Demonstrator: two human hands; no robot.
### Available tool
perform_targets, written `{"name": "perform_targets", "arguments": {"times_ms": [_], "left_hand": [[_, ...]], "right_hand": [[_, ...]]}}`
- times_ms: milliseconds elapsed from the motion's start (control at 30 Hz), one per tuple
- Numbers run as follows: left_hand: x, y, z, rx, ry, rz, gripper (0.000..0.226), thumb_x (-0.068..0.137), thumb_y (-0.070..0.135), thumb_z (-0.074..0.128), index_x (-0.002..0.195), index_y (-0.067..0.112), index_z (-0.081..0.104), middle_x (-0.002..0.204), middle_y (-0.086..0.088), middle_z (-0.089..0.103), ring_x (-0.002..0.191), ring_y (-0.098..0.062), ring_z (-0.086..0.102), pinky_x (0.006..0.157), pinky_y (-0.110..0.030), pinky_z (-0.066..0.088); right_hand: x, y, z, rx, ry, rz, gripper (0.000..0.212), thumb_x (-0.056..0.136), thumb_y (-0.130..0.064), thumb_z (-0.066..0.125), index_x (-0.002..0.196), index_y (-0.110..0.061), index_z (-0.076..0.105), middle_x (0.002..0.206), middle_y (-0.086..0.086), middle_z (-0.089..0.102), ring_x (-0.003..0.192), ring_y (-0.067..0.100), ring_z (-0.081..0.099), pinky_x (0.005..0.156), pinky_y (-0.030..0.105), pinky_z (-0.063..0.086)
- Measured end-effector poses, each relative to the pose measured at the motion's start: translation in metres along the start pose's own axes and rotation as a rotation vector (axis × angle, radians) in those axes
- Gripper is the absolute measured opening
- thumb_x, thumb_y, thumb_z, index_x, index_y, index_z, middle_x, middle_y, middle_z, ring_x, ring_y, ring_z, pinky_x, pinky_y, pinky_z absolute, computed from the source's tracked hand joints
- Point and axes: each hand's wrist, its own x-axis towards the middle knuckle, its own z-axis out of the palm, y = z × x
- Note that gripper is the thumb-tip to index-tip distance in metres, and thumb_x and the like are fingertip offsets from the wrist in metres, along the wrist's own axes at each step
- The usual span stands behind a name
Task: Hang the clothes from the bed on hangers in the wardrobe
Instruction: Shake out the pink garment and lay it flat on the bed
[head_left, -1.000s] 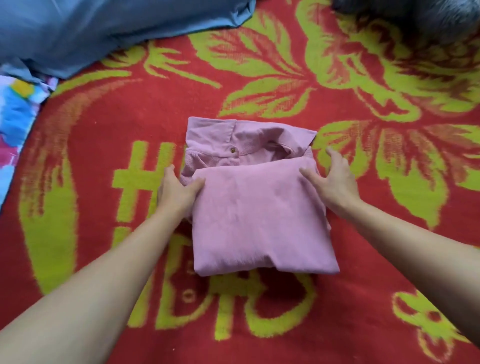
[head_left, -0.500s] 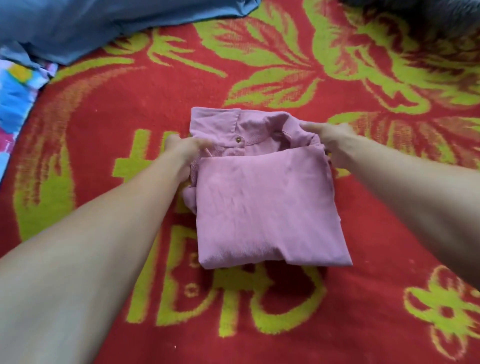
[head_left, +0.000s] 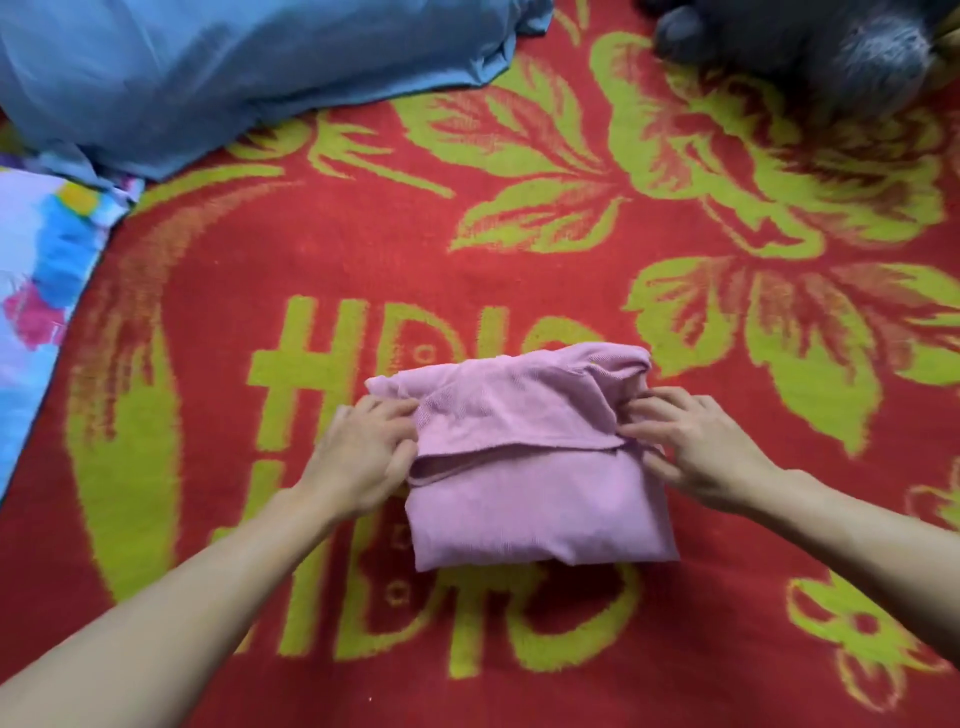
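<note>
— Where is the pink shirt (head_left: 540, 499)?
— Folded, lying on the bed's red-and-green blanket (head_left: 322, 244).
— And the hands?
— Left hand (head_left: 358, 457) and right hand (head_left: 701, 447) each pinch its top flap, fingers curled, one per side.

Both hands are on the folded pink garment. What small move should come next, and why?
Probably lift the pink garment off the red blanket and let it unfold. The left hand and right hand each pinch a side of its upper layer, it lies folded, and hanging needs it opened out; no hanger is in view.
</note>
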Motion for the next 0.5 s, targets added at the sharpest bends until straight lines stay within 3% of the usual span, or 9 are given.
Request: {"name": "perform_targets", "arguments": {"times_ms": [67,100,167,233,300,333,400,500], "left_hand": [[0.025,0.013,-0.009,-0.047,0.026,-0.169,0.045,0.09,0.051,0.039,0.058,0.02,0.045,0.073,0.003,0.057,0.089,-0.027,0.054,0.07,-0.036,0.032],[0.039,0.018,-0.011,-0.012,0.04,-0.193,0.045,0.09,0.055,0.046,0.06,0.021,0.045,0.074,0.002,0.053,0.09,-0.027,0.051,0.073,-0.036,0.032],[0.064,0.027,-0.011,0.049,0.047,-0.192,0.042,0.08,0.062,0.058,0.09,0.021,0.056,0.103,-0.003,0.054,0.108,-0.026,0.045,0.089,-0.039,0.033],[0.081,0.029,-0.008,0.032,-0.1,-0.2,0.086,0.068,0.07,0.066,0.137,0.025,0.041,0.143,-0.008,0.037,0.136,-0.025,0.028,0.11,-0.043,0.024],[0.086,0.032,0.001,0.007,-0.262,-0.184,0.116,0.061,0.072,0.07,0.152,0.026,0.013,0.153,-0.01,0.027,0.142,-0.027,0.023,0.115,-0.044,0.022],[0.084,0.034,0.005,0.021,-0.28,-0.171,0.12,0.061,0.071,0.072,0.153,0.024,0.01,0.149,-0.012,0.034,0.138,-0.029,0.031,0.111,-0.043,0.028],[0.075,0.041,0.008,0.065,-0.254,-0.179,0.116,0.06,0.068,0.074,0.15,0.019,0.019,0.135,-0.014,0.049,0.126,-0.032,0.045,0.099,-0.042,0.037],[0.055,0.051,0.003,0.125,-0.226,-0.183,0.077,0.057,0.065,0.076,0.115,0.02,0.052,0.111,-0.01,0.065,0.105,-0.033,0.059,0.071,-0.037,0.039]], "right_hand": [[0.021,-0.006,-0.011,-0.012,-0.035,0.109,0.052,0.084,-0.06,0.032,0.077,-0.028,0.072,0.093,-0.01,0.068,0.102,0.02,0.056,0.078,0.038,0.042],[0.035,-0.011,-0.019,-0.048,-0.005,0.16,0.06,0.082,-0.066,0.028,0.067,-0.023,0.068,0.084,-0.005,0.066,0.095,0.022,0.056,0.077,0.039,0.041],[0.066,-0.019,-0.034,-0.141,0.151,0.234,0.058,0.073,-0.072,0.036,0.07,-0.021,0.063,0.084,0.003,0.062,0.093,0.028,0.053,0.08,0.041,0.039],[0.094,-0.024,-0.04,-0.209,0.164,0.252,0.067,0.063,-0.073,0.052,0.107,-0.023,0.061,0.118,0.01,0.057,0.118,0.03,0.045,0.095,0.046,0.035],[0.111,-0.03,-0.038,-0.141,-0.081,0.191,0.099,0.06,-0.069,0.067,0.144,-0.028,0.033,0.151,0.011,0.033,0.141,0.029,0.026,0.109,0.047,0.03],[0.115,-0.033,-0.035,-0.098,-0.222,0.163,0.107,0.059,-0.065,0.072,0.148,-0.029,0.024,0.153,0.008,0.032,0.141,0.028,0.03,0.108,0.043,0.034],[0.109,-0.042,-0.031,-0.071,-0.38,0.155,0.1,0.058,-0.06,0.076,0.142,-0.028,0.031,0.136,0.005,0.055,0.12,0.031,0.054,0.091,0.038,0.048],[0.084,-0.055,-0.025,-0.181,-0.302,0.149,0.059,0.06,-0.056,0.07,0.107,-0.024,0.053,0.102,0.005,0.068,0.094,0.03,0.064,0.065,0.032,0.045]]}}
